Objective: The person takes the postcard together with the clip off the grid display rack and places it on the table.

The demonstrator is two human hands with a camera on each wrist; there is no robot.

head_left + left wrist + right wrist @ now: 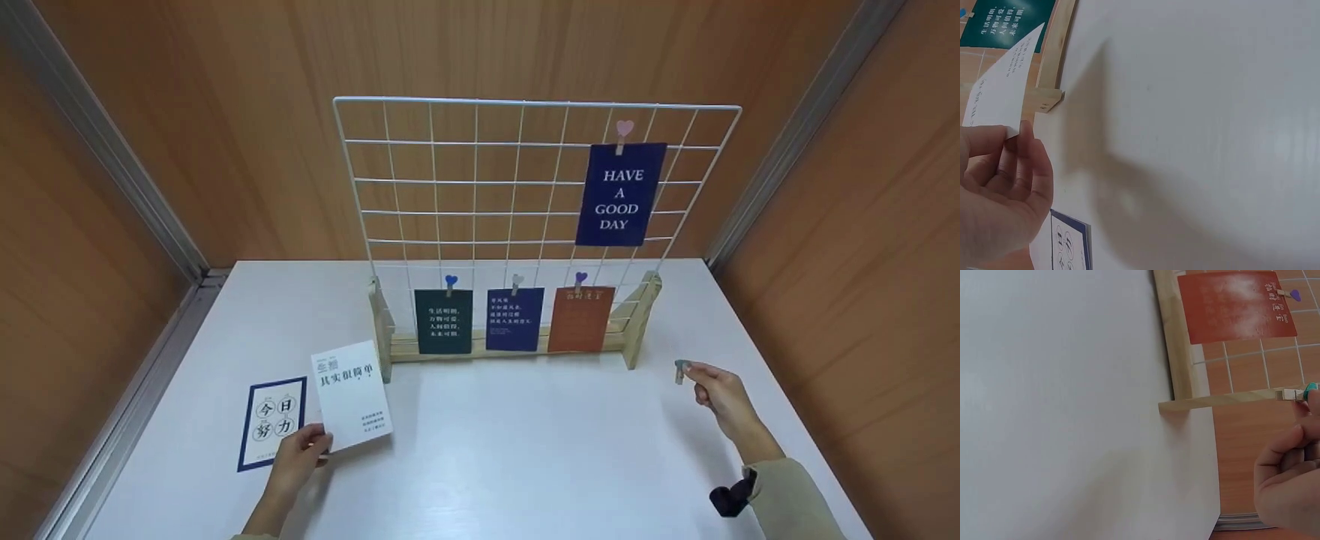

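My left hand [297, 457] pinches a white card [352, 397] with dark Chinese text by its lower left corner, holding it tilted above the table. Beneath and left of it lies a blue-bordered card [259, 424], partly covered by the hand. My right hand [721, 401] pinches a small wooden clothespin [680, 372] with a green top, out to the right of the stand. In the right wrist view the clothespin [1292, 394] points away from the fingertips. A white wire grid [495, 180] stands upright in a wooden base [506, 351] between and beyond the hands.
Heart-topped clips hold a navy "HAVE A GOOD DAY" card [621, 195] high on the grid's right, and a green card [444, 322], a blue card [514, 319] and an orange card [581, 321] along its bottom. Wooden walls [862, 187] enclose the white table [525, 465].
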